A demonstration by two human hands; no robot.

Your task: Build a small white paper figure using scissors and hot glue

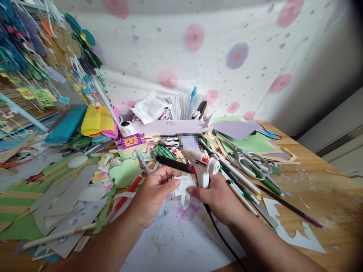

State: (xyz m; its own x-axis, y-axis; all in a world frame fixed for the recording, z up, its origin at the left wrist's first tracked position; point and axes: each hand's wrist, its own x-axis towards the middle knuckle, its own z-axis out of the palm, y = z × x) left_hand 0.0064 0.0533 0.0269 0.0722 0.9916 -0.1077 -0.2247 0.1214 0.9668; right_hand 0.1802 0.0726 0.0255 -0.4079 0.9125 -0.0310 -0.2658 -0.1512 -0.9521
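Observation:
A small white paper piece point(185, 186) is pinched between my two hands, a folded loop hanging from its lower edge. My left hand point(155, 192) grips its left side with thumb and fingers. At its right edge is the thumb of my right hand point(219, 194), whose other fingers are wrapped round the handle of a white glue gun point(203, 172). The gun's black cord point(219, 230) runs down toward the bottom edge. Beneath both hands lies a stained white sheet point(172, 241).
Markers point(236, 175) and large scissors point(249, 158) lie to the right. Paper scraps point(65, 204) cover the left side. A white box point(172, 127) of supplies stands behind, and paper ornaments point(56, 41) hang at upper left. A cut white sheet point(295, 234) lies at lower right.

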